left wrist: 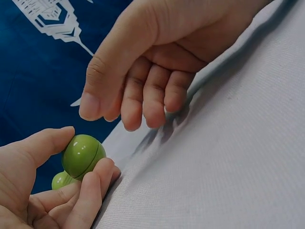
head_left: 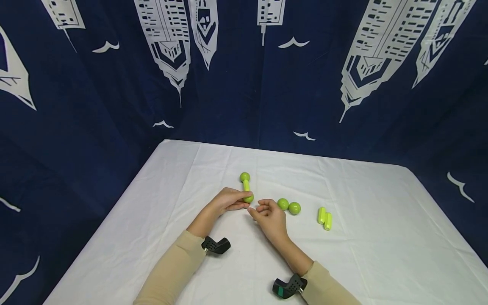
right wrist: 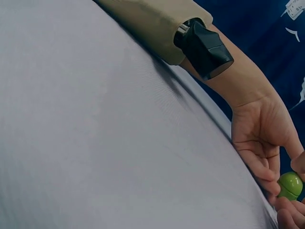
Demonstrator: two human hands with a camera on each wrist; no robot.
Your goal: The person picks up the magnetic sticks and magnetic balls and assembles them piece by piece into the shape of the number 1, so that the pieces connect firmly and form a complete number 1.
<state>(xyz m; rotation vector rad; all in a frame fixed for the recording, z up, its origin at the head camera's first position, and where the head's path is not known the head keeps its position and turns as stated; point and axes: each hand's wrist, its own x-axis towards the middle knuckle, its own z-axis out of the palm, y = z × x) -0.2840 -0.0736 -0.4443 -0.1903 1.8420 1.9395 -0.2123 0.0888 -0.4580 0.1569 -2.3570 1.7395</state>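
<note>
Two glossy green balls joined by a lighter yellow-green rod [head_left: 246, 185] form a dumbbell-shaped piece. My left hand [head_left: 230, 199] pinches its near ball [left wrist: 83, 156] between thumb and fingers, while the far ball [head_left: 245, 176] points toward the back of the table. A seam line runs around the near ball in the left wrist view. Just to the right, my right hand [head_left: 272, 218] hovers with loosely bent fingers and nothing between them. Its thumb and fingertips face the near ball, with a gap visible in the left wrist view.
Two loose green balls [head_left: 294, 208] lie side by side just right of my right hand. Farther right, two short yellow-green rods [head_left: 322, 215] lie next to each other. A white cloth [head_left: 381, 237] covers the table, and a dark blue patterned curtain [head_left: 244, 97] hangs behind.
</note>
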